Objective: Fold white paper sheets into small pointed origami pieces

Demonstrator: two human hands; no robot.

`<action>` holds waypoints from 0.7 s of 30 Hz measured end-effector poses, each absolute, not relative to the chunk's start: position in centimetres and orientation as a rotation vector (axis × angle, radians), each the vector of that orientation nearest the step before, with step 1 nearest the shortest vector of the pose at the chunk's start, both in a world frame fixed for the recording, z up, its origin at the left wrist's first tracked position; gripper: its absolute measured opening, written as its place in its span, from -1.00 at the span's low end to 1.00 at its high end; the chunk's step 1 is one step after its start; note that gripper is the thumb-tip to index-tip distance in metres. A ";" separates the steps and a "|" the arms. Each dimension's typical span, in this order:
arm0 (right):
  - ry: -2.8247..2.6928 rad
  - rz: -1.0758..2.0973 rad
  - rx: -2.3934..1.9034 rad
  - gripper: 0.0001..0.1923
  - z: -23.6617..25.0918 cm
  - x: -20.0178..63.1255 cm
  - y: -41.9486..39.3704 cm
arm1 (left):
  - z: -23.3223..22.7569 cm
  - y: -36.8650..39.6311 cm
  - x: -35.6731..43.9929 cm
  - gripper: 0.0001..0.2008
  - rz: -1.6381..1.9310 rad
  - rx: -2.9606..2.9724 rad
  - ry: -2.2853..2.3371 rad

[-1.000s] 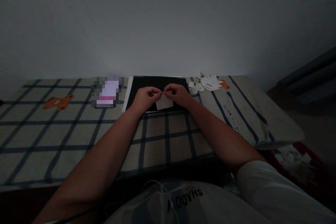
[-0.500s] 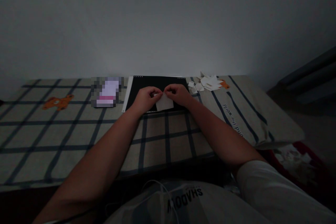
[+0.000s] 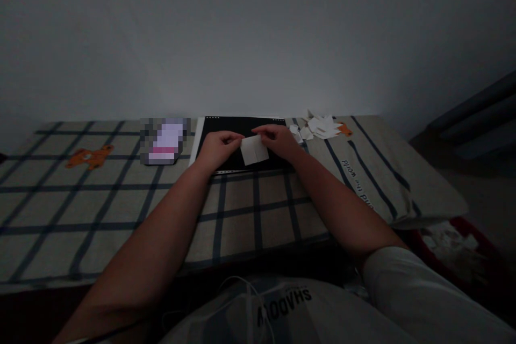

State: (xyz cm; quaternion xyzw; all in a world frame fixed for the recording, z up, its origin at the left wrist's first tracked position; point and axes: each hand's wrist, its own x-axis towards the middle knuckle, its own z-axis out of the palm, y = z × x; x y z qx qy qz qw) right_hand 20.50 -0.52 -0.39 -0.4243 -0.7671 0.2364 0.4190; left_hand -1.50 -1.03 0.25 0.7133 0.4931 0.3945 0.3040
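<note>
- Item in hand: a small white, roughly square piece of paper (image 3: 255, 151), with a faint line down it that may be a crease. It is held over the black sheet, tilted slightly; whether its lower edge touches the surface below cannot be told.
- Left hand (image 3: 217, 150): thumb and forefinger closed together at the paper's upper left corner, which they appear to pinch. The remaining fingers are curled in.
- Right hand (image 3: 281, 141): forefinger extended above the paper's top edge, with a visible gap to the thumb, which lies at the upper right corner. Contact on that side is probable; the firmness of any grip cannot be determined.
- Paper relative to fingers: it sits between the two hands and hangs toward the wearer from the fingertips, its lower part uncovered.
- Step in hand, as judged: two-handed handling of the paper by its upper corners. The next move would call for a secure left pinch and a settled right thumb and forefinger, since thin paper may slip or bend.
- Beneath: a flat black rectangular sheet (image 3: 229, 125) with a white margin along its left side.
- Right of it: a loose heap of white paper scraps (image 3: 322, 128), near the right hand.
- Left of it: a pale violet rectangular object (image 3: 163, 142), pixelated and unidentifiable.
- Support: a beige cloth with dark blue checks (image 3: 237, 220).
- Lower right: a red container (image 3: 489, 247) holding pale scraps.
</note>
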 end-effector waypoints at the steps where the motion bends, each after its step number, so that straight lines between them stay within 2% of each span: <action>1: -1.922 0.583 -1.066 -0.62 -0.4 20.6 -0.5 | 0.2 -1.0 -1.6 -0.68 1.055 1.883 1.305; 11: -1.888 0.602 -1.071 -0.55 -0.4 20.7 -0.2 | 0.2 -1.0 -1.3 -0.56 1.129 1.945 1.173; 21: -1.923 0.607 -0.994 -0.61 -0.2 19.9 -1.4 | -0.4 -1.1 -0.9 -0.66 1.023 1.927 1.226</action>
